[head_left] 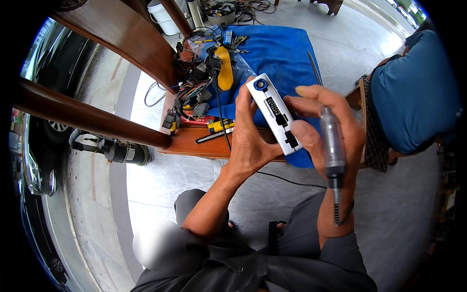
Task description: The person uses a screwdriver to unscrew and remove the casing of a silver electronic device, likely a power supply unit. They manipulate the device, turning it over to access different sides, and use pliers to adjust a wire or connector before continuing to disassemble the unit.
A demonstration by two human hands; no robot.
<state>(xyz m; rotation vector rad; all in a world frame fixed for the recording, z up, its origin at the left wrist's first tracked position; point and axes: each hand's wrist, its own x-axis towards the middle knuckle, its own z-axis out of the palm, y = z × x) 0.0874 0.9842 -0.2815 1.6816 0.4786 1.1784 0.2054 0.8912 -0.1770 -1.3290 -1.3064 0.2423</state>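
Above the table's near edge, my left hand [246,138] grips a slim white electronic module [268,92] along its left side. Its connector face is turned up, showing a round blue socket [261,84] at the far end and black pin sockets [291,139] toward the near end. My right hand [335,114] is closed around a test light probe [332,141] with a clear handle. The probe's pointed metal shaft [313,65] sticks out away from me, and a coiled spring end hangs over my wrist. My right thumb and fingers are beside the module's right side; whether they press on it I cannot tell.
A blue cloth [277,46] covers much of the wooden table [189,147]. Wire harnesses [192,92], a yellow insole-shaped piece [224,68] and a yellow-black cutter [220,126] lie at its left. A wooden beam [97,113] juts in from the left. Another person [413,92] sits at right.
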